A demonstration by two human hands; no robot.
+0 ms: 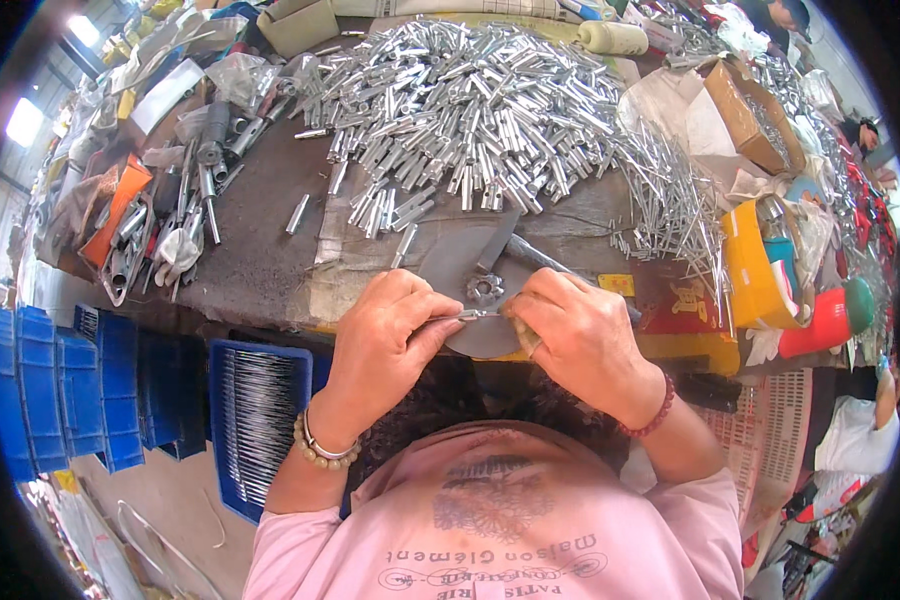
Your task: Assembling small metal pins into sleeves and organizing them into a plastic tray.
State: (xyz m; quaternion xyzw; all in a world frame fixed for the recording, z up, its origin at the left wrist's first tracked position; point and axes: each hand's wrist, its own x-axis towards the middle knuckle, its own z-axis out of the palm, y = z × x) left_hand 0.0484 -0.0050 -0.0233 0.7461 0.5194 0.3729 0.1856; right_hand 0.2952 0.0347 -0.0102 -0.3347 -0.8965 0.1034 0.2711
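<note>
My left hand (395,325) and my right hand (585,335) meet over the table's front edge, both with fingers pinched. Between their fingertips runs a small, thin silver metal piece (478,314), gripped at both ends; its exact kind is too small to make out. Just beyond it, a notched round metal block (485,289) sits on a dark round plate (450,265). A hammer (500,243) lies across the plate, its handle passing behind my right hand. One loose metal tube (404,246) rests beyond my left hand.
A large heap of short silver tubes (470,110) covers the table's far side. Thin metal rods (675,190) lie scattered at the right, near a yellow container (755,265). Tools (210,150) crowd the left. A blue crate (217,430) of metal rods stands below left.
</note>
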